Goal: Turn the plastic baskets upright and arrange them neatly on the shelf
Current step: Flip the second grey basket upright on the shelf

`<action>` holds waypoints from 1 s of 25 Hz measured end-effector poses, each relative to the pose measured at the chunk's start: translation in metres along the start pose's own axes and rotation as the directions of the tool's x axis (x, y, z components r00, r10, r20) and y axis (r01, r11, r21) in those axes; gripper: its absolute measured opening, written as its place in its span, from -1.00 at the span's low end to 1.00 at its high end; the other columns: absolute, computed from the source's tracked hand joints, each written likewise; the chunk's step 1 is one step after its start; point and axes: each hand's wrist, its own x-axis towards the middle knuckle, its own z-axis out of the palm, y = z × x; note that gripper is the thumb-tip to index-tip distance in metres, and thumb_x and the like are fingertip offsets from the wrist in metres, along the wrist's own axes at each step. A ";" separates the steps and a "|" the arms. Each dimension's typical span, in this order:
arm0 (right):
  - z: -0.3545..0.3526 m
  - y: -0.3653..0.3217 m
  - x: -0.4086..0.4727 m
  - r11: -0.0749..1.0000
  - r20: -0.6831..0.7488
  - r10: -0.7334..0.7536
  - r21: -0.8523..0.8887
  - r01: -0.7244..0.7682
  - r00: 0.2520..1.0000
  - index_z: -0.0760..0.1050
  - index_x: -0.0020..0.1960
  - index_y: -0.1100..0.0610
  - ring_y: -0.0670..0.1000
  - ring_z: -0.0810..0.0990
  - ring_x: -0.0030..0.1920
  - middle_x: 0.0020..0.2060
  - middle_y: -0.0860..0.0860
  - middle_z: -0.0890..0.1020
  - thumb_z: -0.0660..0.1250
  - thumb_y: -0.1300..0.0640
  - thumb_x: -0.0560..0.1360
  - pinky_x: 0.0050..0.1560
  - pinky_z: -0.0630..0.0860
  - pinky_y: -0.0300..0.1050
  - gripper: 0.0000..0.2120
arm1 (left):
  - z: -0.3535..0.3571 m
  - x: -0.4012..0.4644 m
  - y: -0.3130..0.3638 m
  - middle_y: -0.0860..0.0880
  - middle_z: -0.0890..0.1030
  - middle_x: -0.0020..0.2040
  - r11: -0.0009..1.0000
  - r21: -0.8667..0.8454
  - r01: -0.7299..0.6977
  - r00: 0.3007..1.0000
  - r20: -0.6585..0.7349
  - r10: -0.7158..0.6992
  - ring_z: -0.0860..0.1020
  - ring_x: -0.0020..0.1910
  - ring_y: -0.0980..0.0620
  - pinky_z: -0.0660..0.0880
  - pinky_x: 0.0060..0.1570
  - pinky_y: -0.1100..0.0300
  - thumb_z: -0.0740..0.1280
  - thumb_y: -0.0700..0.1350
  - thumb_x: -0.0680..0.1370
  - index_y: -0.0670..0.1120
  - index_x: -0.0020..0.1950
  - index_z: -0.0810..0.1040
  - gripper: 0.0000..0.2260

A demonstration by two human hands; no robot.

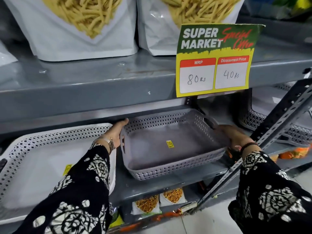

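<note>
A grey perforated plastic basket point(162, 146) sits upright on the middle grey shelf point(152, 186), its open side up and a yellow sticker inside. My left hand point(118, 130) grips its left end by the handle. My right hand point(229, 135) grips its right end. A larger white perforated basket point(42, 157) lies upright to the left, touching my left forearm. More grey and white baskets point(253, 117) stand behind the metal upright at the right, partly hidden.
A slanted slotted metal brace point(263, 141) crosses in front of my right wrist. A price sign point(214, 61) hangs from the upper shelf, which carries white snack bags point(81, 27). Snack packets point(158, 200) fill the shelf below.
</note>
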 end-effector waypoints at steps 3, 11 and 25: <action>0.002 0.020 0.015 0.944 -0.043 -0.059 -0.327 0.042 0.997 0.48 -0.24 0.11 0.09 0.50 -0.17 -0.20 0.18 0.59 0.23 0.16 0.49 -0.18 0.42 -0.05 -0.86 | 0.002 0.003 -0.010 -0.06 0.03 0.56 0.999 0.041 0.033 0.998 0.044 -0.035 0.05 0.52 -0.15 -0.02 0.51 -0.18 0.20 0.20 0.49 0.07 0.50 0.04 -0.35; 0.035 0.001 -0.018 0.845 -0.254 -0.310 -0.516 0.143 0.916 0.25 0.37 0.20 0.26 0.39 0.31 0.34 0.26 0.40 0.08 0.21 0.55 0.31 0.32 0.07 -0.61 | 0.019 -0.025 0.003 -0.16 0.32 0.46 0.885 0.397 -0.244 0.943 -0.117 0.313 0.29 0.42 -0.12 0.22 0.43 0.03 0.19 -0.01 0.58 -0.17 0.40 0.28 -0.56; 0.284 0.003 -0.127 0.544 0.313 -0.409 -0.670 0.505 0.857 0.06 0.45 0.14 0.24 0.30 0.38 0.43 0.18 0.27 0.05 -0.17 0.52 0.38 0.27 0.17 -0.39 | -0.219 -0.098 -0.059 -0.32 0.32 0.43 0.051 0.981 0.187 0.695 -0.169 0.698 0.30 0.41 -0.29 0.15 0.39 -0.27 0.13 -0.03 0.52 -0.24 0.39 0.33 -0.51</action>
